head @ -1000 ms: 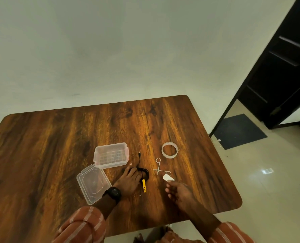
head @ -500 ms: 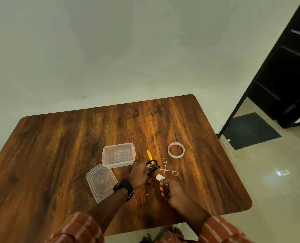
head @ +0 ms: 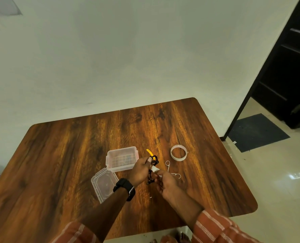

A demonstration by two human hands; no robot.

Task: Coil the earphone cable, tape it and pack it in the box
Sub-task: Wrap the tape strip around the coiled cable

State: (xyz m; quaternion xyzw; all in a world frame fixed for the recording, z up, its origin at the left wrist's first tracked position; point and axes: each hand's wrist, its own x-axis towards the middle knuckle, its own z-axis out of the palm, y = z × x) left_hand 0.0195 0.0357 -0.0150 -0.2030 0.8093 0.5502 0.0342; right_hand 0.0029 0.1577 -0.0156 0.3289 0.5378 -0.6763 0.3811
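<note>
Near the table's (head: 61, 155) front edge the lid (head: 103, 185) lies off and the box (head: 122, 158) stands empty. The left hand (head: 139, 171) grips the coiled cable (head: 153, 159); the right hand (head: 166, 181) pinches a tape piece (head: 155, 170) against it. Coiling looks done, taping underway, packing left; scissors (head: 172, 171) and tape roll (head: 178, 152) lie rightward.

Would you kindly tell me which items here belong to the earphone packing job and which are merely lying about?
Belonging to the job:
coiled black earphone cable
small white tape piece
clear plastic box
clear plastic lid
white tape roll
small metal scissors

Just lying about:
dark floor mat
</note>
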